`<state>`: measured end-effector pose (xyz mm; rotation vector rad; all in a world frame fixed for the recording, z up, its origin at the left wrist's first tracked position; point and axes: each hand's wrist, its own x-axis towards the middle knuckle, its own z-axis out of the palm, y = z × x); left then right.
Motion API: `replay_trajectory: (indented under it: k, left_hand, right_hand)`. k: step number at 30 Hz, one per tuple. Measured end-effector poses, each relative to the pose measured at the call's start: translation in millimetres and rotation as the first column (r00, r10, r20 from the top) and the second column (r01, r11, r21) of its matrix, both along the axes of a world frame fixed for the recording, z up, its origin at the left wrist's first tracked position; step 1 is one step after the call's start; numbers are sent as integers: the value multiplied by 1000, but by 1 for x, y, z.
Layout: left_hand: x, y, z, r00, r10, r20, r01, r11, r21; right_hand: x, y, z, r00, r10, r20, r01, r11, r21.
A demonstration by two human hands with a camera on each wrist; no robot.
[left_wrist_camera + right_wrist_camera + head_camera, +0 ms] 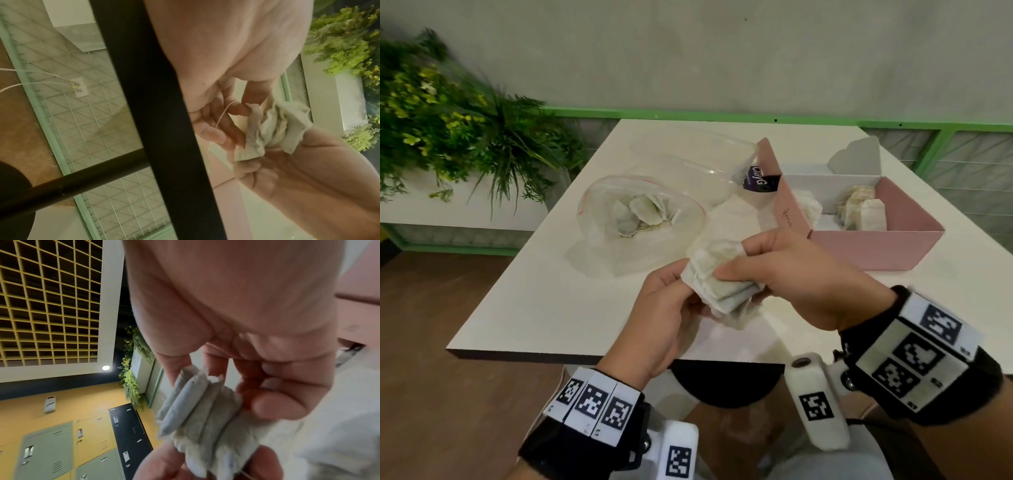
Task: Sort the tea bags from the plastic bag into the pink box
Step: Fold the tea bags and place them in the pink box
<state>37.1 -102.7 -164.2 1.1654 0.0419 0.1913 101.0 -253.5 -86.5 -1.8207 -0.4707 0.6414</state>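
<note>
A stack of several pale tea bags sits between both hands above the white table's near half. My left hand cups the stack from below, thumb on its left edge. My right hand pinches it from the right. In the left wrist view the tea bags are crumpled, with a string trailing over my fingers. The right wrist view shows the tea bags edge-on. The clear plastic bag lies open with more tea bags. The pink box at right holds a few tea bags.
A clear plastic container with a purple label lies behind the bag, against the box's raised pink flap. A green planter stands left of the table. The table's near edge is just below my wrists.
</note>
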Motion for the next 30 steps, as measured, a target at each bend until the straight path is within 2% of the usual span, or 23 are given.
replay_trajectory:
  k: [4,9,13,17,20,23,26,28,30]
  left_hand:
    - [1,2,-3,1000,12,-18,-12,1000,11]
    - [-2,0,-1,1000,23,-3,-22,988,152]
    - [-3,-4,-4,996,86,17,-87,953,290]
    - [-5,-6,-1,994,107,27,-111,942,316]
    - [-4,-6,2,994,109,17,-110,953,283]
    - [-4,-7,2,988,157,3,-153,959,238]
    - [-3,-8,0,971,238,-6,-232,952,200]
    - [-2,-8,-2,950,312,4,-303,923,239]
    - [-2,-11,-5,931,364,33,-349,859,375]
  right_hand:
    - [-1,-11,-10,999,-52,-14,53,998,20]
    - [-5,-13,-20,1000,-27,6,26,998,53]
    - [-7,-22,-31,992,-28,123,20,998,63]
    - [-12,-45,-39,980,-101,172,83,990,110]
    - [-14,-63,-46,979,-205,18,194,947,255]
    - [-12,-75,-57,935,-293,-201,352,846,401]
    - [-9,-81,-64,885,-325,-334,455,753,475]
    - [-6,-82,-66,867,-325,-379,485,729,483]
    - [-4,-83,-67,841,-316,-440,519,702,488]
